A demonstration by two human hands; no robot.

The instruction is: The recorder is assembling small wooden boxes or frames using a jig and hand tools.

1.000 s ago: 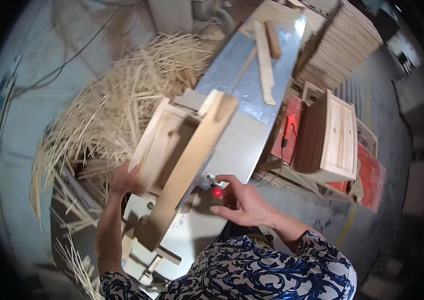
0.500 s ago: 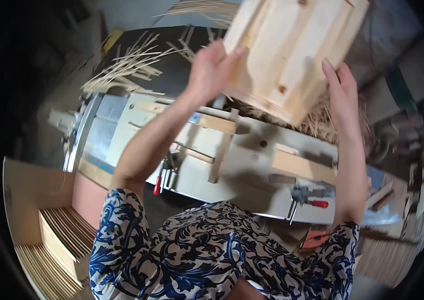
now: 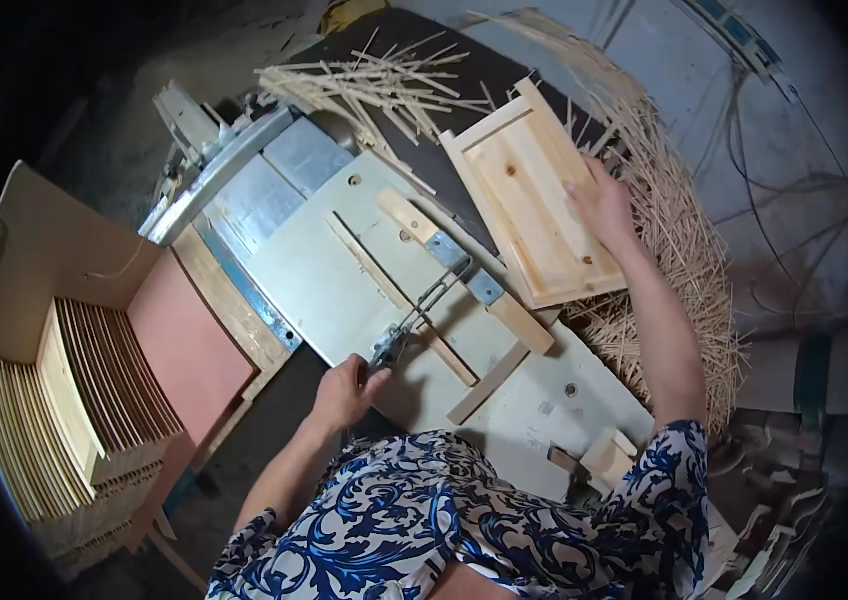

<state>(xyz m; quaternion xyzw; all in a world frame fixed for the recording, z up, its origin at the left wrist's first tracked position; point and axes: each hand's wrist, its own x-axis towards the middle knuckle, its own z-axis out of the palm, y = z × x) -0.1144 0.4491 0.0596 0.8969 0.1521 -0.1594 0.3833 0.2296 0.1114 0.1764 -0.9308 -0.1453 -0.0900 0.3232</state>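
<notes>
From my view down I see a short-sleeved top in white cloth, printed all over with swirling scrolls and leaf shapes in bright blue and dark navy. The pattern runs unbroken across the chest and both shoulders. Each sleeve ends above the elbow, the right sleeve hem showing a dense run of blue curls. Both forearms are bare from there down. My left hand (image 3: pixel 346 392) and my right hand (image 3: pixel 606 205) are bare too: no gloves. I can make out no watch, ring or wristband on either, though the view is too small to be sure.
</notes>
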